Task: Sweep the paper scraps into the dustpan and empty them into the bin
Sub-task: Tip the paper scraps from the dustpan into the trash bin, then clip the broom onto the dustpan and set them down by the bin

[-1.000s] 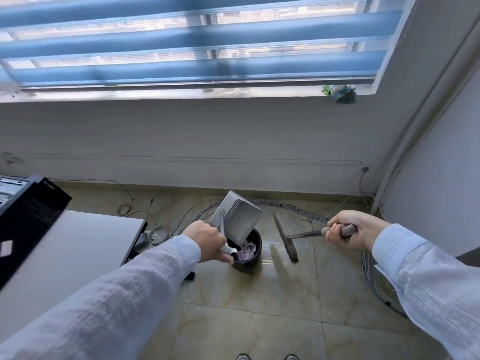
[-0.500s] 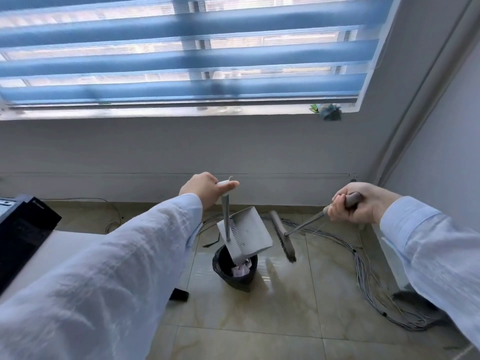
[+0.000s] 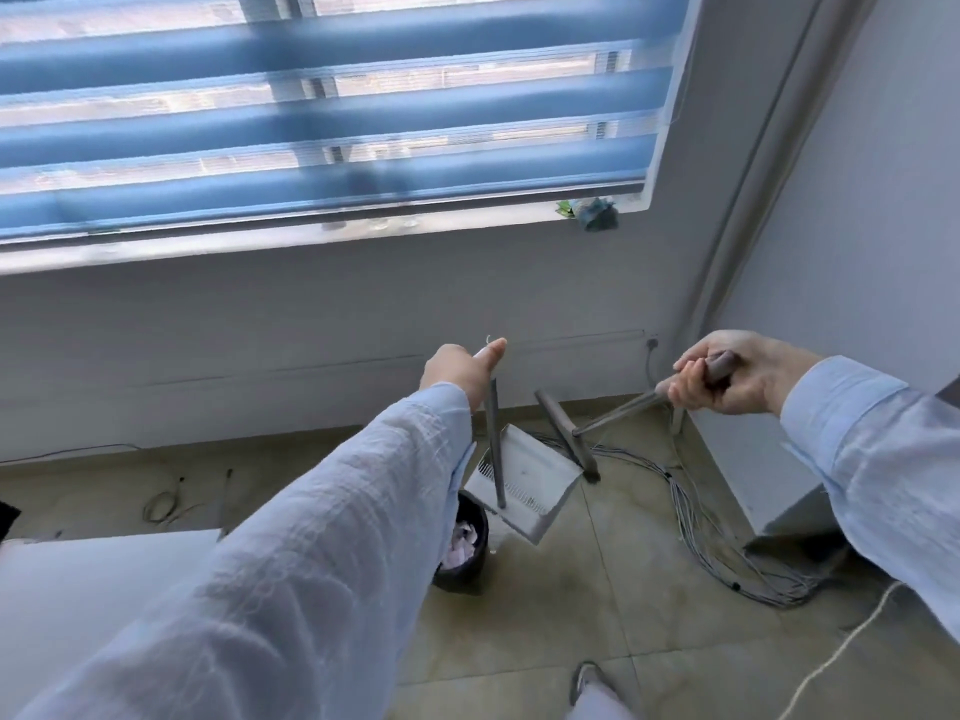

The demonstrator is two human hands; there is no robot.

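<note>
My left hand (image 3: 462, 370) grips the top of the dustpan's long grey handle. The grey dustpan (image 3: 524, 483) hangs tilted in the air, to the right of and above the black bin (image 3: 470, 556). Pale pink paper scraps (image 3: 461, 543) lie inside the bin, which my left sleeve partly hides. My right hand (image 3: 737, 376) is closed around the broom handle. The broom head (image 3: 566, 433) floats above the floor just behind the dustpan.
A bundle of grey cables (image 3: 717, 543) snakes over the tiled floor at the right. A white desk top (image 3: 78, 579) stands at the lower left. A white cabinet (image 3: 769, 459) fills the right corner. My shoe (image 3: 587, 678) shows at the bottom.
My left hand rose from low by the bin to the handle's top. The dustpan swung from over the bin to its right. The broom lifted and the view shifted upward.
</note>
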